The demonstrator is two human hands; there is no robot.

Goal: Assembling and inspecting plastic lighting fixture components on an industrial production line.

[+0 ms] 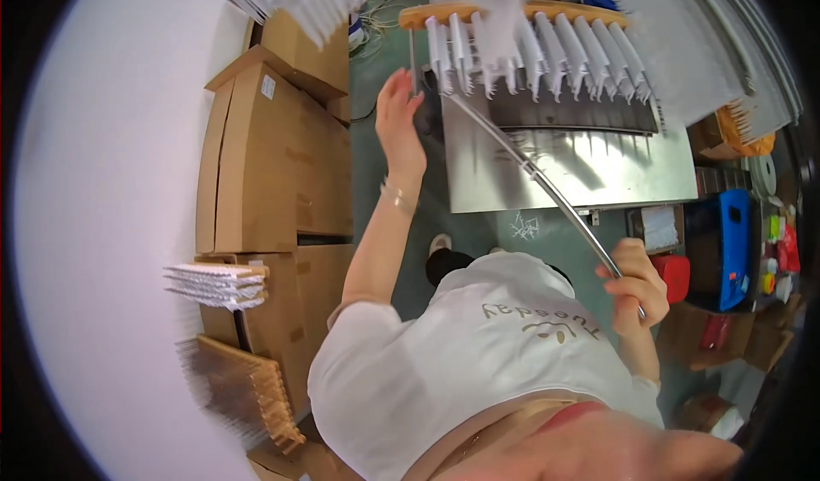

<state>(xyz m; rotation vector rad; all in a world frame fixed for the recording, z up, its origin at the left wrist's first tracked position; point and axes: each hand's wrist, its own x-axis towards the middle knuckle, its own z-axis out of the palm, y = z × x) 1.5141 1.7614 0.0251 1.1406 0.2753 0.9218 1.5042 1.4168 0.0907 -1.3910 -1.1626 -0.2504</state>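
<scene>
My right hand [637,284] is wrapped round the near end of a long, thin metal rod [551,186]. The rod slants up and left across a shiny metal table [491,186], its far tip close to the hanging white strips. My left hand [399,126] is raised left of the table with its fingers stretched out, beside a thin upright rod [413,54]. That upright comes down from the left end of a wooden bar [418,15]. Several white folded strips [547,49] with ragged lower edges hang in a row from the bar. A blurred white shape hides the bar's middle.
Cardboard boxes [265,156] are stacked on the left by a white wall. White slatted pieces [218,284] and a wooden-edged brush-like rack [248,387] lie lower left. More white sheets [683,45] hang upper right. A blue bin [735,250] and a red container [673,278] stand at right.
</scene>
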